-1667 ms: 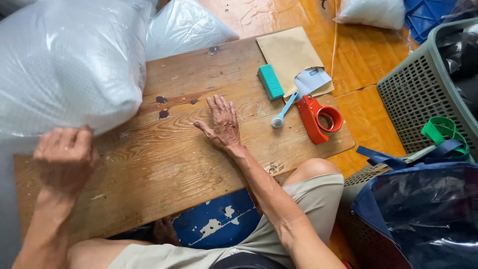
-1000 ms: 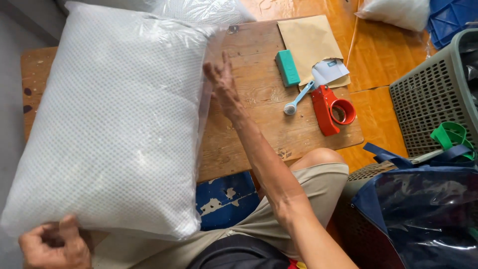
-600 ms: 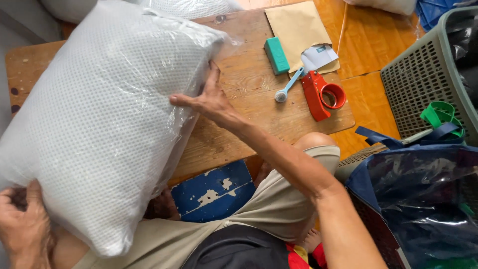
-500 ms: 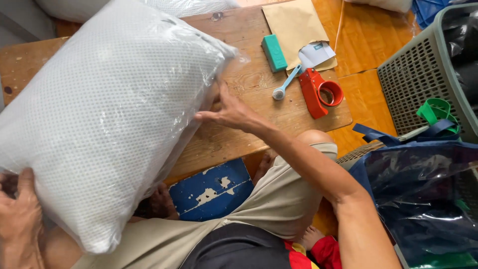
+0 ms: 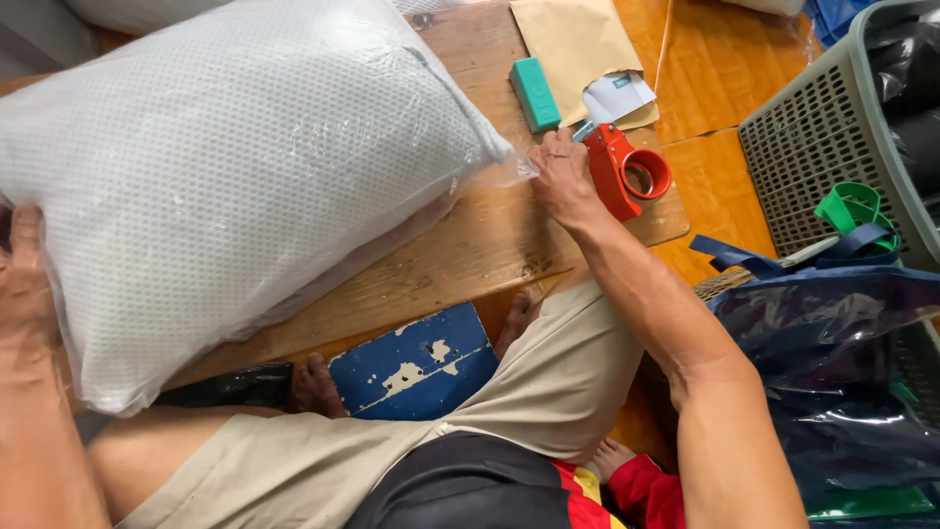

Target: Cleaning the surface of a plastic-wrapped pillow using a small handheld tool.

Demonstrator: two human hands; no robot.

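Beside the right hand (image 5: 560,178), red tape dispenser (image 5: 623,171), touching.

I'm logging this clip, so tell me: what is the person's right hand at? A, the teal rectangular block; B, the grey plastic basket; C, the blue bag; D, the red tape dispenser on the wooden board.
D: the right hand rests against the red tape dispenser on the wooden board, while the left hand steadies the big plastic-wrapped white pillow.
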